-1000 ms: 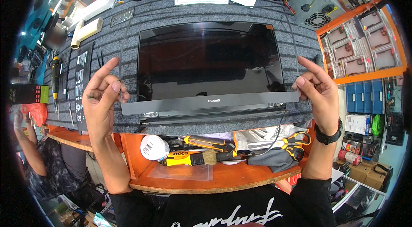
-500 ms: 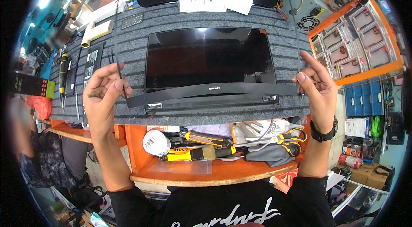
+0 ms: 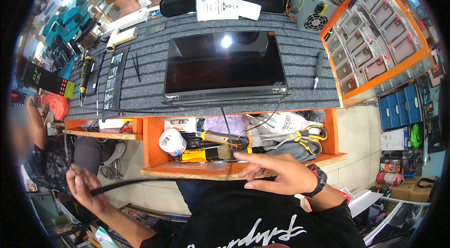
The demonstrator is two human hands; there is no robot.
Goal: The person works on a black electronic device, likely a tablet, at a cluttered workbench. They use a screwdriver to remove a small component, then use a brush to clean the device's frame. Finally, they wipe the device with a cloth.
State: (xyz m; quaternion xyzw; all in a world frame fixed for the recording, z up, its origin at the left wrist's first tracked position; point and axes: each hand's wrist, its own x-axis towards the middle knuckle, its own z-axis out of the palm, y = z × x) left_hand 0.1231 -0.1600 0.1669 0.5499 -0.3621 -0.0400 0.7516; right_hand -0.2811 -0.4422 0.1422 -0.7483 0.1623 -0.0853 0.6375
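A thin black screen bezel (image 3: 136,184) is held low in front of my body, off the table's near edge. At its left end, my left hand (image 3: 85,188) is closed on the strip. My right hand (image 3: 281,173) is at the other end, thumb and curled fingers closed about the strip with the index finger stretched out; the exact grip is partly hidden. The bezel's thin side runs up past the drawer. On the grey ribbed mat (image 3: 300,79) lies a dark laptop screen (image 3: 225,63), its lower strip and hinges toward me.
Below the table edge, an open orange drawer (image 3: 154,171) holds a white tub (image 3: 172,142), a utility knife (image 3: 220,138), a brush (image 3: 206,154) and scissors (image 3: 307,138). On the mat are a screwdriver (image 3: 85,77), a battery (image 3: 115,81) and a grey-handled tool (image 3: 318,67). A person sits at far left.
Both my hands have brought the bezel from above the screen down toward my body, turning it to the left. The screen stays on the mat, now uncovered.
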